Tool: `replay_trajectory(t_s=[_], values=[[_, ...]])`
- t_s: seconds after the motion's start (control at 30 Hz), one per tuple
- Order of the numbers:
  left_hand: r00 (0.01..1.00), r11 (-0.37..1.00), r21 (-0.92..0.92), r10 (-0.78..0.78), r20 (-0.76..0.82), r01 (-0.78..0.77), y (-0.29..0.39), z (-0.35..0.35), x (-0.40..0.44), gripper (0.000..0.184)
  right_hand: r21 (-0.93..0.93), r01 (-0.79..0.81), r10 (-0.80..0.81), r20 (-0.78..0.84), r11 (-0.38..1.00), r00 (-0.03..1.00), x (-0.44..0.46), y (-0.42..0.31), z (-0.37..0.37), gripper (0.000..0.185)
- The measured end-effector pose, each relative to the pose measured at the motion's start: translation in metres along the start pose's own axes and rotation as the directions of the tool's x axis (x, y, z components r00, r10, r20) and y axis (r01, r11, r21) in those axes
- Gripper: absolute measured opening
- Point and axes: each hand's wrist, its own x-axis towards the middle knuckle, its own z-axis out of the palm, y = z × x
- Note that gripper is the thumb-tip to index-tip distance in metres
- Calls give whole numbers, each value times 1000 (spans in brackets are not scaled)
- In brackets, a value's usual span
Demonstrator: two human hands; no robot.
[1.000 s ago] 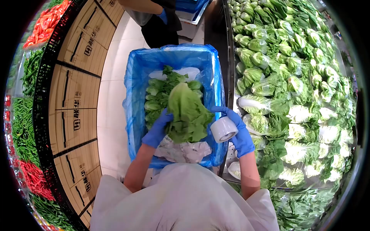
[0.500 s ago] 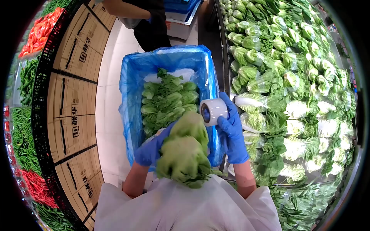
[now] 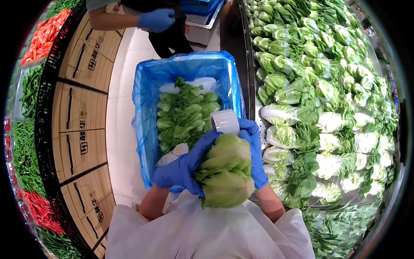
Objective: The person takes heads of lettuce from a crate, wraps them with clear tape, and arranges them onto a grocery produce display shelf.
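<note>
Pale green lettuce (image 3: pixel 227 172), which looks like two heads pressed together, is in front of my chest. My left hand (image 3: pixel 185 166), in a blue glove, is closed around its left side. My right hand (image 3: pixel 255 149), also gloved, is at the right of the lettuce with its fingers on a roll of clear tape (image 3: pixel 225 121). The roll sits at the far end of the lettuce; whether its film touches the leaves I cannot tell. Beyond is a crate lined with blue plastic (image 3: pixel 144 90), with more lettuce (image 3: pixel 187 112) inside.
To the right, a sloping display (image 3: pixel 252 82) holds rows of leafy greens and Chinese cabbages (image 3: pixel 330 166). Brown cartons (image 3: pixel 84 105) line the left, beside red and green peppers (image 3: pixel 28 151). A co-worker's gloved hand (image 3: pixel 156 20) is beyond the crate. A printed paper (image 3: pixel 174 153) lies near my left hand.
The lettuce has turned and shifted right in my left hand. My right hand has brought the tape roll left, against the lettuce. The co-worker's gloved hand has come into fuller view.
</note>
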Motion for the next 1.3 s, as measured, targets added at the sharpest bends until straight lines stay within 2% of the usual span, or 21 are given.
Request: replay_trajectory(t_s=[0.07, 0.17, 0.23, 0.3, 0.37, 0.4, 0.47, 0.5, 0.53, 0.63, 0.77, 0.83, 0.87, 0.93, 0.97, 1.03, 1.1, 1.13, 1.2, 1.27, 1.3], values=[[1000, 999, -49, 7, -18, -8, -1, -1, -3, 128, -39, -46, 46, -8, 998, 999, -4, -10, -7, 23], [997, 996, -87, -31, -69, 25, -3, -5, -11, 129, 5, 39, -38, -53, 999, 998, -2, -18, 0, 18], [994, 999, 6, -37, -103, 38, 1, -5, -14, 127, -214, 101, -120, -78, 972, 990, 13, -27, -15, 19], [994, 999, -22, -45, -95, 43, 8, 1, -11, 124, -257, 102, -124, -71, 961, 990, 25, -39, -14, 19], [995, 998, -44, -52, -83, 48, 17, 7, -7, 121, -327, -23, 55, 89, 945, 994, 34, -51, -9, 22], [995, 996, -59, -71, -65, 67, 22, 9, -5, 118, -340, -90, 137, 116, 936, 984, 36, -55, -4, 21], [995, 994, -68, -87, -45, 84, 26, 9, -3, 116, -405, -121, 188, 130, 906, 974, 40, -55, 0, 21], [996, 996, 30, -82, -34, 83, 28, 9, -3, 115, -471, -155, 247, 140, 868, 959, 42, -53, 2, 21], [997, 989, 126, -77, -25, 80, 28, 8, -3, 114, -474, -147, 228, 119, 868, 966, 44, -50, 4, 20], [998, 972, 225, -59, -28, 64, 28, 9, -3, 113, -491, -143, 216, 94, 859, 972, 45, -45, 4, 18], [999, 960, 278, -36, -11, 38, 15, 5, -5, 112, -536, -130, 219, 105, 834, 970, 51, -33, -2, 17], [995, 973, 211, -98, 5, 94, 14, 5, -6, 112, -651, -38, 190, 164, 758, 968, 54, -31, -5, 12], [995, 973, 211, -102, 6, 98, 14, 4, -6, 112, -649, -42, 192, 162, 760, 968, 57, -29, -9, 12], [989, 973, 190, -143, 44, 133, 15, 2, -8, 114, -663, 78, 177, 309, 745, 935, 66, -27, -23, 16], [988, 972, 189, -149, 47, 137, 16, 2, -9, 114, -661, 74, 177, 305, 747, 936, 70, -27, -30, 16], [976, 976, 45, -214, 38, 212, 17, 3, -12, 115, -553, -104, 346, 353, 826, 869, 76, -29, -41, 30], [971, 971, -24, -236, 38, 237, 16, 5, -12, 115, -582, -106, 363, 346, 806, 865, 80, -22, -46, 29], [967, 962, -93, -254, 36, 256, 16, 6, -12, 115, -498, -143, 360, 372, 855, 856, 83, -11, -52, 28], [978, 978, -20, -207, 37, 208, 5, 1, -12, 115, -408, -180, 351, 395, 895, 849, 84, 0, -55, 27], [987, 986, 54, -158, 39, 156, -4, -2, -13, 115, -272, -335, 405, 266, 902, 875, 81, 7, -52, 26], [985, 984, 38, -174, 20, 173, -5, -3, -13, 116, -269, -335, 404, 265, 903, 876, 79, 11, -51, 26]])
